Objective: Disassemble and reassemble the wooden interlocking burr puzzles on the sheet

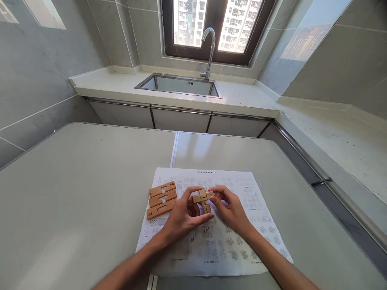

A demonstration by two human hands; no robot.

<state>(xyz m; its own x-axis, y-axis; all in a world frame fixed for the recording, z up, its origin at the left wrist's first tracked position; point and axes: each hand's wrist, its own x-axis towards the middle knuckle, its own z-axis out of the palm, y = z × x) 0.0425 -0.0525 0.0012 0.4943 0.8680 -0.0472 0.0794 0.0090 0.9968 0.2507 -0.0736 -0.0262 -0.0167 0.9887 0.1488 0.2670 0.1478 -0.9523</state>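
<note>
Item, far left: grey bench [75, 193], smooth and bare of clutter, with a seam running down its middle.

Item, left of centre: three loose wooden puzzle bars [161, 199], flat and side by side on the left edge of a printed instruction sheet [256, 201]. Each is notched or slotted; their long axes run left to right with a slight upward tilt toward the right. They lie just beside the left hand [181, 217], on its outer side, and well nearer to it than to the right.

Item, centre: left hand, fingers curled partway round, thumb and fingertips pinching the partly joined wooden assembly [204, 199] from the left and below.

Item, centre: the assembly itself, held just above the sheet between both hands. One short bar lies crosswise, left to right; a second piece drops down from it toward the person. Whether a third piece is locked in cannot be told.

Item, right of centre: right hand [231, 209], fingers bent, tips closed on the right end of the crosswise bar.

Item, under all: the sheet, white, printed with rows of small diagrams too fine to read.

Item, beyond: pale counter with a steel sink [181, 85] and curved tap [209, 50], dark-framed window [217, 28] above, grey tiled walls, counter continuing along the right.
</note>
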